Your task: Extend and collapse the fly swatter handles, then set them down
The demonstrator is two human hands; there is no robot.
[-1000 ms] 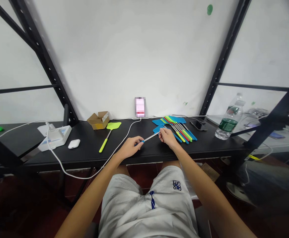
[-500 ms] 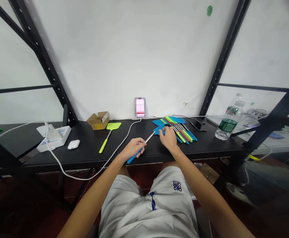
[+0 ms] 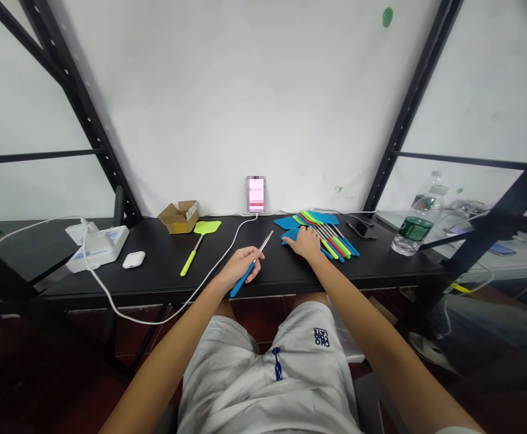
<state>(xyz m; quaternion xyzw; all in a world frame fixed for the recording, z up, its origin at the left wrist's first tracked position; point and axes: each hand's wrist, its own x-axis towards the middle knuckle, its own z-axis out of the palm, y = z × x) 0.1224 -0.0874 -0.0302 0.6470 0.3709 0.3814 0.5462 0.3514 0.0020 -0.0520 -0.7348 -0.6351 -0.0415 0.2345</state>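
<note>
My left hand (image 3: 244,265) is closed around a metal rod with a blue handle (image 3: 242,282); the rod's bare tip points up and to the right. On the right, my right hand (image 3: 306,242) has its fingers on a blue flat paddle head (image 3: 290,235), which is apart from the rod. Beside that hand lies a fanned pile of several fly-swatter-like tools with blue, green, yellow and red handles (image 3: 342,245). One lime-green swatter (image 3: 207,227) lies alone left of my left hand.
A small cardboard box (image 3: 179,218), a white case (image 3: 134,260) and a power strip (image 3: 99,248) stand left. A lit phone (image 3: 256,194) leans on the wall with its white cable looping forward. Right are a dark phone (image 3: 362,228) and bottles (image 3: 413,229).
The rod's tip has come away from the blue paddle head and now points more steeply upward. My right hand has shifted slightly left, lying flatter over the blue head.
</note>
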